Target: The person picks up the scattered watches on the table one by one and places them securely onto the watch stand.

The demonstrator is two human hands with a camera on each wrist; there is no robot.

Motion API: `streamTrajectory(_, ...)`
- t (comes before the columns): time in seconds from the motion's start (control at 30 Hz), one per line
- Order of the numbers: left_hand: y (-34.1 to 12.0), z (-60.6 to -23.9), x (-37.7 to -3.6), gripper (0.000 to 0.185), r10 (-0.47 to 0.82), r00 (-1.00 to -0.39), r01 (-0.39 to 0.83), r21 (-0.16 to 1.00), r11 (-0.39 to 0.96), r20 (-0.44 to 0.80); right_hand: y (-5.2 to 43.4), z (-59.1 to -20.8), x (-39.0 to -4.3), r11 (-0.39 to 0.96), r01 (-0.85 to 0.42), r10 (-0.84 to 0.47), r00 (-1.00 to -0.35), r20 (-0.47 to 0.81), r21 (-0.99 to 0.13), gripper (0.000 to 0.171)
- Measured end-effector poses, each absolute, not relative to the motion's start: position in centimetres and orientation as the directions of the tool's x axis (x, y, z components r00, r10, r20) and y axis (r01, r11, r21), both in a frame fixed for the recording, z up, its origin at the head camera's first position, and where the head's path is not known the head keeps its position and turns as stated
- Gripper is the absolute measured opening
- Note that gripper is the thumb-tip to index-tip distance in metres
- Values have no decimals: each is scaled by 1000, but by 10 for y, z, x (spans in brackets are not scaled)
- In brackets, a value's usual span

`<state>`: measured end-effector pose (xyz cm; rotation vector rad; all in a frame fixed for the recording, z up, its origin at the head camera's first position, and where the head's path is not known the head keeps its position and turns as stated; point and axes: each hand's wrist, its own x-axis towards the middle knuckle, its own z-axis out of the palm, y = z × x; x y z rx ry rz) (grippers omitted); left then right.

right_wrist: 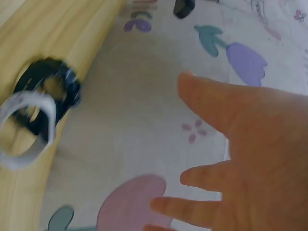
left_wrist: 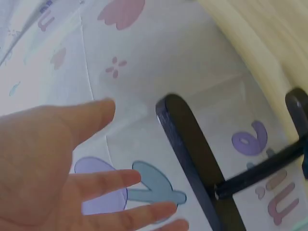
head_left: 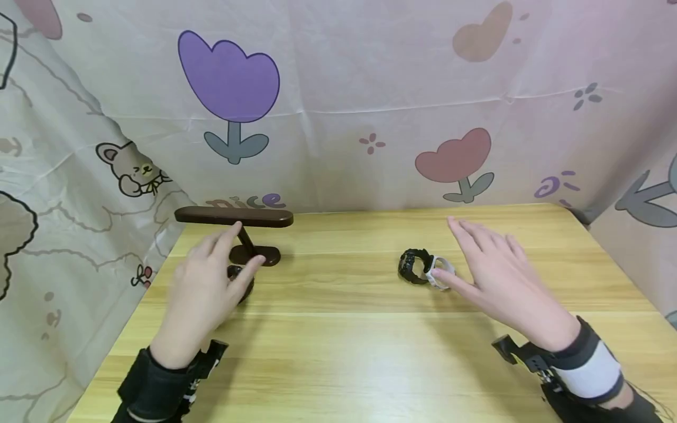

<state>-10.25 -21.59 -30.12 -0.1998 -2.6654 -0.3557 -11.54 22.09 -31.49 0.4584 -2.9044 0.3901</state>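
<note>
A dark brown T-shaped stand [head_left: 233, 217], with a long rounded bar on a slanted post over an oval base, stands at the table's back left. My left hand [head_left: 203, 288] hovers just in front of it with fingers spread, holding nothing. Partly hidden behind that hand is a dark rounded object [head_left: 247, 289]. On the right, a black watch [head_left: 407, 267] and a white watch [head_left: 444, 281], bands looped, sit side by side. My right hand [head_left: 497, 276] is held over the table next to them, fingers extended and holding nothing; its thumb overlaps the white watch in the head view.
The light wooden table [head_left: 338, 352] reaches back to a pale cloth [head_left: 338, 153] printed with flowers, which hangs behind it and along both sides. Each wrist wears a black strap [head_left: 153, 382] with a small device.
</note>
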Motion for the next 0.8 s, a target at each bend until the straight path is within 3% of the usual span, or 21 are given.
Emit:
streamTrajectory(0.2,-231,-293,-113,48,9,-819,202,274,940,574,191,-302,-125,865,-418,-335,-893,302,-276,78)
streamTrajectory(0.33,-245,-290,-125,37,-41,-807,177,307,935,589,167,-299,-137,822,-478,-380,-865,328,-310,65)
streamTrajectory(0.8,-308,-294,-163,44,-318,-815,-49,489,871,484,87,-302,-189,660,-539,-458,-841,288,-524,46)
